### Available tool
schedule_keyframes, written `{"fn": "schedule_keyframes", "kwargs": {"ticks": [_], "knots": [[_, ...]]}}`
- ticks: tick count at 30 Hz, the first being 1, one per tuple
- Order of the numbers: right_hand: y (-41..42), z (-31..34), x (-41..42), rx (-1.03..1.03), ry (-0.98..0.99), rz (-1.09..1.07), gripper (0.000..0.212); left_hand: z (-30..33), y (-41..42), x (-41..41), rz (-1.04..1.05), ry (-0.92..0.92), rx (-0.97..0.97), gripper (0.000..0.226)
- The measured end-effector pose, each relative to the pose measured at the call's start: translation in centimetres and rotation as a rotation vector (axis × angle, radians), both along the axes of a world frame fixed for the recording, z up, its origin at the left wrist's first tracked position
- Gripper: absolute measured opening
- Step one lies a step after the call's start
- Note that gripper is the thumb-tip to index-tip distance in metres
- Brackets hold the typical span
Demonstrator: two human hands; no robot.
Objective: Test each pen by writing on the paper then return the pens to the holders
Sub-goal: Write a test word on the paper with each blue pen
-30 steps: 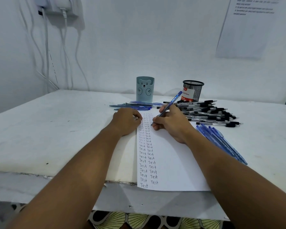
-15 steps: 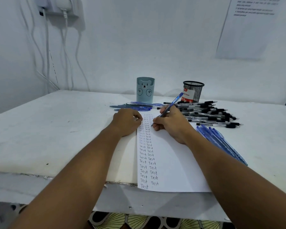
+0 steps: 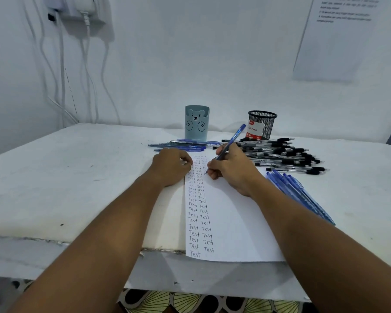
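Fingers (image 3: 212,169) of the right hand (image 3: 233,170) pinch a blue pen (image 3: 231,141), its tip touching the paper (image 3: 235,222) beside two columns of "Test". Curled loosely, the left hand (image 3: 171,166) rests on the paper's left edge, holding nothing. Behind on the white surface (image 3: 66,177) stand a bear holder (image 3: 196,123) and a mesh holder (image 3: 261,124). Black pens (image 3: 284,154) lie heaped right of the hand, more blue pens (image 3: 300,195) nearer, others (image 3: 181,146) before the bear holder.
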State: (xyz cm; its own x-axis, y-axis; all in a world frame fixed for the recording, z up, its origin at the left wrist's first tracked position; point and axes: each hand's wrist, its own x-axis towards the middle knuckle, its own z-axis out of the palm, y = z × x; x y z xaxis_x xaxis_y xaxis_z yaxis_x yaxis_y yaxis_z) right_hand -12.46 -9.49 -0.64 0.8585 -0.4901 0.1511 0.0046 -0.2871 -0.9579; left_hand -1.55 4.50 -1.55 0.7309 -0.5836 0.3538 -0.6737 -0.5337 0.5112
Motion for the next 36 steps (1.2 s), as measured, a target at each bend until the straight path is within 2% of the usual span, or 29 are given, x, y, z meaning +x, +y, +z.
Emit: {"fn": "schedule_keyframes", "kwargs": {"ticks": [12, 19, 26, 36], "knots": [[-0.27, -0.10, 0.18, 0.006, -0.014, -0.035, 0.028, 0.00, -0.01, -0.03, -0.005, -0.001, 0.001, 0.015], [-0.17, 0.07, 0.15, -0.060, 0.016, -0.026, 0.026, 0.03, -0.04, -0.02, -0.003, -0.007, 0.008, 0.016], [-0.44, 0.01, -0.04, 0.074, -0.036, -0.058, 0.030, 0.01, -0.06, 0.08, -0.008, -0.009, 0.012, 0.016], [-0.29, -0.18, 0.08, -0.017, -0.008, -0.071, 0.027, -0.06, -0.04, 0.12, -0.009, -0.010, 0.002, 0.016]]}}
